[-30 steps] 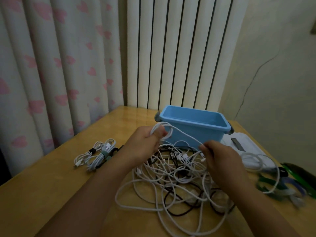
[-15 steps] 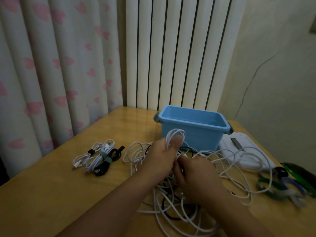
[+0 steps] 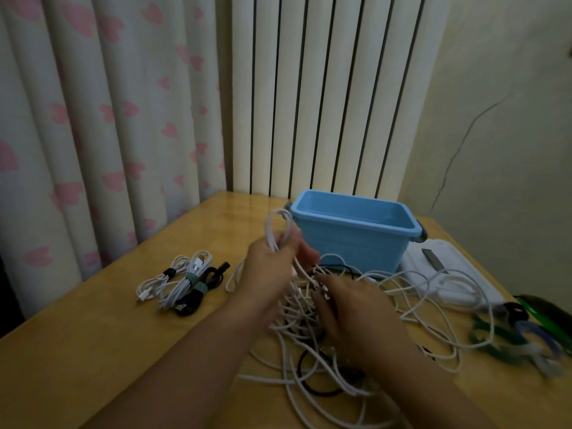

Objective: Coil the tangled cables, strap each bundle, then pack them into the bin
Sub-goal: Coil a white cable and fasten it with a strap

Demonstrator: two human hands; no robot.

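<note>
A tangle of white and black cables (image 3: 430,308) sprawls over the wooden table (image 3: 77,351) in front of an open blue bin (image 3: 353,239). My left hand (image 3: 272,267) grips a few loops of white cable (image 3: 277,226) that stand up above its fingers. My right hand (image 3: 353,311) lies just right of it, low in the tangle, with its fingers curled round white strands. Three strapped bundles (image 3: 182,281), two white and one black, lie on the table to the left.
A white flat device (image 3: 448,274) lies right of the bin. Green and blue straps (image 3: 520,339) sit blurred at the table's right edge. Curtains and a ribbed white radiator stand behind the table.
My right hand came left from the tangle's right side to meet my left hand, then dropped lower into the pile. The white loops in my left hand grew taller and the pile spread rightward.
</note>
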